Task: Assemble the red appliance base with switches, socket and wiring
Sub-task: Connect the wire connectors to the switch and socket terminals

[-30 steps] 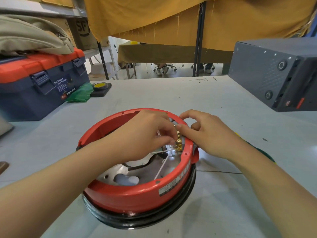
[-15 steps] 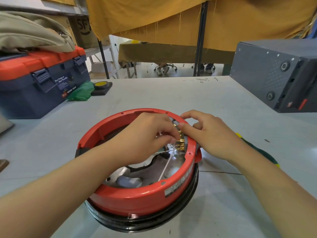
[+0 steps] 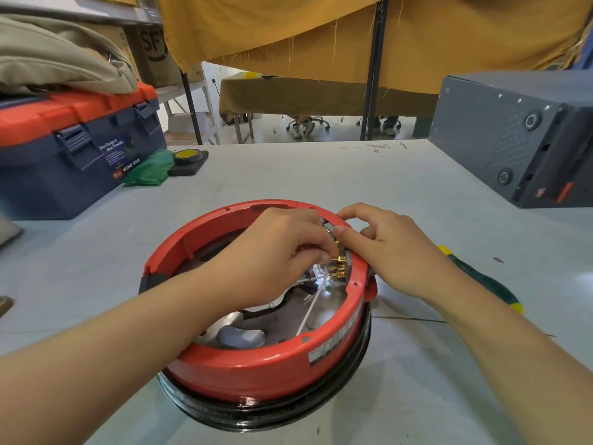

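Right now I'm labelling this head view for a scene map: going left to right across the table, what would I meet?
Navy toolbox with orange lid → crumpled green plastic bag → roll of yellow tape on a black pad → round red appliance base → green-and-yellow tool handle → dark grey metal box.

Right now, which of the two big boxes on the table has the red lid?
The blue toolbox at the far left has the red lid, with beige cloth lying on top. The other box, the dark grey one at the far right, is grey all over its top.

Red base (image 3: 256, 367) on black ring (image 3: 272, 415); brass terminals (image 3: 339, 268); navy-and-orange toolbox (image 3: 64, 149)
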